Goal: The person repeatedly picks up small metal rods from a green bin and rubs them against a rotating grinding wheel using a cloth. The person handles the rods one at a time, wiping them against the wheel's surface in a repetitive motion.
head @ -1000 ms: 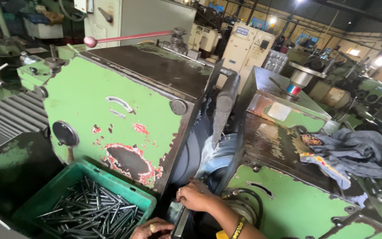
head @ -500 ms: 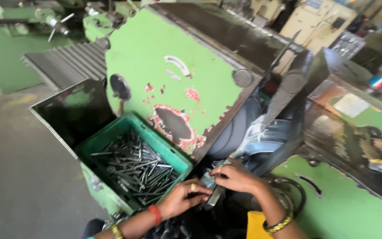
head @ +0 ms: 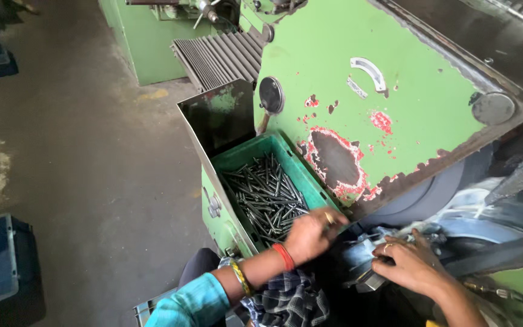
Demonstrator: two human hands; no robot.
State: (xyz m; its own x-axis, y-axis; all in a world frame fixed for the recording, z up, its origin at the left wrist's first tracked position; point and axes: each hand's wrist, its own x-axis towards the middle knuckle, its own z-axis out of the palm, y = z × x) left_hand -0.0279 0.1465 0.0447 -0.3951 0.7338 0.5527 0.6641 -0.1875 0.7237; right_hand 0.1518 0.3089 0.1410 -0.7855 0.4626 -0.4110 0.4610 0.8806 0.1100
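Metal rods (head: 267, 197), dark steel, many, lie loose in the green plastic crate (head: 246, 156) set in the open hopper at the near left foot of the green machine (head: 394, 79). Your left hand (head: 312, 233) has come across from the machine's mouth to the crate's near right corner, fingers curled around what looks like one rod. Your right hand (head: 408, 264) stays pressed on the grey metal fixture (head: 364, 266) beneath the guard, fingers bent; whether it pinches anything, you cannot tell. A fresh piece seems to be in hand.
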